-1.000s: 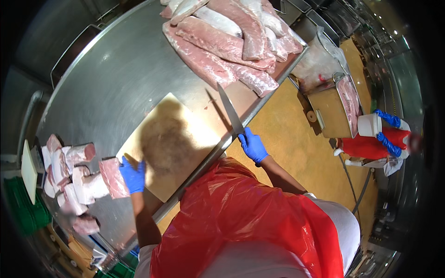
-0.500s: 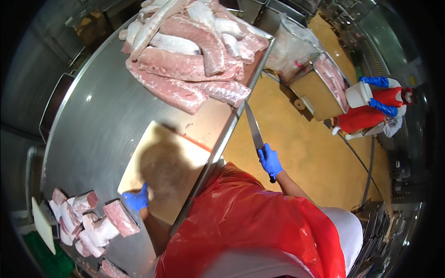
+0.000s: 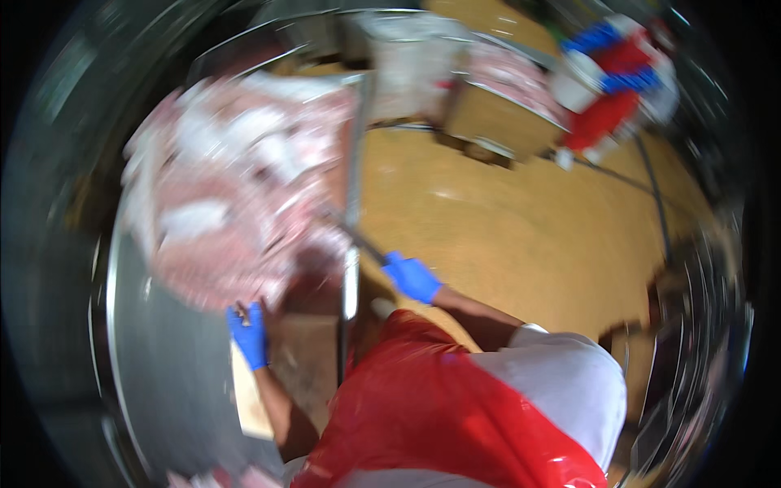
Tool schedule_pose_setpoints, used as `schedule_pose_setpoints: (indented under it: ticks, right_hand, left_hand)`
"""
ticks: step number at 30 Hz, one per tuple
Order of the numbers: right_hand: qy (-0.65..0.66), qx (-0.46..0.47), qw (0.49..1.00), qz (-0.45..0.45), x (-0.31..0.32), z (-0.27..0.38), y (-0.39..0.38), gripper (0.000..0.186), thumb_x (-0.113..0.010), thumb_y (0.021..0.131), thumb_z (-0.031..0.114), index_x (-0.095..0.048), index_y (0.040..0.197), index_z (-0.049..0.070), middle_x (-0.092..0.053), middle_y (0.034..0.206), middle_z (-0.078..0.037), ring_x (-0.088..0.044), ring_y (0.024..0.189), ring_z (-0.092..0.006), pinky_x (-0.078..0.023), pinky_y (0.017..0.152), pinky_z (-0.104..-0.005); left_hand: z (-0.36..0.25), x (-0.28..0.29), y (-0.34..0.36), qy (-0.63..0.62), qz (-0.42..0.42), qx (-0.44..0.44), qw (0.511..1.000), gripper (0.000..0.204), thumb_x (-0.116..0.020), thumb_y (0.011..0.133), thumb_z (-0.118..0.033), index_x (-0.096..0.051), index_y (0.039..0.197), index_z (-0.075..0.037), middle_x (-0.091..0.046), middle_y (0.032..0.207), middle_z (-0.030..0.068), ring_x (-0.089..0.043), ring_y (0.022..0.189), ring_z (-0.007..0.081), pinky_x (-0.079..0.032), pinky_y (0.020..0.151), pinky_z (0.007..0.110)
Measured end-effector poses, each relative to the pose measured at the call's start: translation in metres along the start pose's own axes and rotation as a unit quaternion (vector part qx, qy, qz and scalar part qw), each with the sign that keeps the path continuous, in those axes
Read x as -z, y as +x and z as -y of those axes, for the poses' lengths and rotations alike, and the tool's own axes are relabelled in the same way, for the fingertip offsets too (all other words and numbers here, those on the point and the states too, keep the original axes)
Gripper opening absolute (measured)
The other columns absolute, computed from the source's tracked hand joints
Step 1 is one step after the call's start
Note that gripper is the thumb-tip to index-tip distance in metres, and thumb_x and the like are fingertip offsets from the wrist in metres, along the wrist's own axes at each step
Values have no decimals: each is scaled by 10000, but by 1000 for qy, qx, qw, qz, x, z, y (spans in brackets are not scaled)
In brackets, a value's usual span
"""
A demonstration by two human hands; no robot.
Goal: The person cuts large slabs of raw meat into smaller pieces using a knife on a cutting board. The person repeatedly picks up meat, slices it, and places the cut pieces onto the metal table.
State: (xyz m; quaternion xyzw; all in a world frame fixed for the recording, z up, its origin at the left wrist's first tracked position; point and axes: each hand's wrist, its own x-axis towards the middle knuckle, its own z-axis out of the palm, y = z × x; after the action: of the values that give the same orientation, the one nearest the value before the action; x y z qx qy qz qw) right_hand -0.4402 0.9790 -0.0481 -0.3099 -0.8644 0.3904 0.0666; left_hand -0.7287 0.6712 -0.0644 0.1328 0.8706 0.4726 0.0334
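Note:
A heap of long pink meat slabs with whitish fat (image 3: 236,244), blurred by motion, lies on the steel table. At its near edge is my left hand (image 3: 250,337) in a blue glove, fingers parted and fingertips by the lowest slab; whether they touch it I cannot tell. My right hand (image 3: 413,278), also blue-gloved, is closed round the handle of a long knife (image 3: 364,242) beyond the table's right edge. Its blade points up and left toward the heap, the tip lost in blur. The pale cutting board (image 3: 252,398) lies partly under my left forearm.
The steel table (image 3: 171,366) has a raised metal edge on its right. Cut meat pieces (image 3: 220,478) show at the bottom. Across the yellow floor (image 3: 488,220) stands a bin of meat (image 3: 504,122) beside a plastic-lined container (image 3: 411,73). A person in a red apron (image 3: 606,118) holds a white bucket (image 3: 576,81).
The view has swung toward the heap. My left hand has gone from the cutting board's near left corner forward to the heap's near edge. The knife stays in my right hand, its blade now more slanted left.

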Motion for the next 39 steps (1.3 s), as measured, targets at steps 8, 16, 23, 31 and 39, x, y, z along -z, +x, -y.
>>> schedule_pose_setpoints:
  ticks: [8, 16, 23, 31, 39]
  right_hand:
    - [12, -51, 995, -87, 70, -60, -10, 278, -481, 1017, 312, -457, 1126, 58, -631, 791, -310, -608, 755, -525, -475, 659, -602]
    - [23, -105, 990, -95, 58, -112, -15, 253, -533, 999, 279, -482, 1140, 75, -626, 748, -292, -608, 696, -517, -468, 569, -571]
    - [91, -62, 992, -62, 27, -85, 10, 213, -555, 1018, 220, -487, 992, 19, -651, 666, -141, -658, 554, -249, -486, 488, -386]
    - [44, 112, 991, 53, -11, -20, 33, 203, -532, 1033, 254, -494, 979, 62, -594, 590, -66, -543, 414, -140, -429, 373, -302]
    - [21, 178, 970, 163, -63, 57, 25, 245, -547, 1031, 290, -535, 1044, 45, -618, 663, -65, -548, 473, -108, -440, 422, -277]
  left_hand:
    - [-200, -162, 164, 334, -7, 66, 940, 912, -817, 707, -404, -448, 1304, 178, -609, 1231, 326, -605, 1162, 432, -504, 970, 459]
    - [-48, -69, 195, -332, 233, 92, 909, 512, -679, 849, -232, -590, 1269, 46, -652, 1161, 162, -629, 985, 259, -537, 870, 378]
    - [-77, -27, 26, -722, -57, 150, 673, 428, -618, 904, -280, -593, 1204, 24, -658, 1041, 148, -635, 857, 254, -544, 760, 357]
    - [-14, 51, -126, -724, -269, 171, 611, 375, -549, 968, -335, -598, 1130, -1, -664, 904, 132, -642, 711, 248, -551, 634, 333]
    - [21, 70, -253, -848, -116, 250, 453, 605, -510, 935, -460, -530, 1286, 33, -645, 1115, 215, -651, 912, 333, -538, 849, 434]
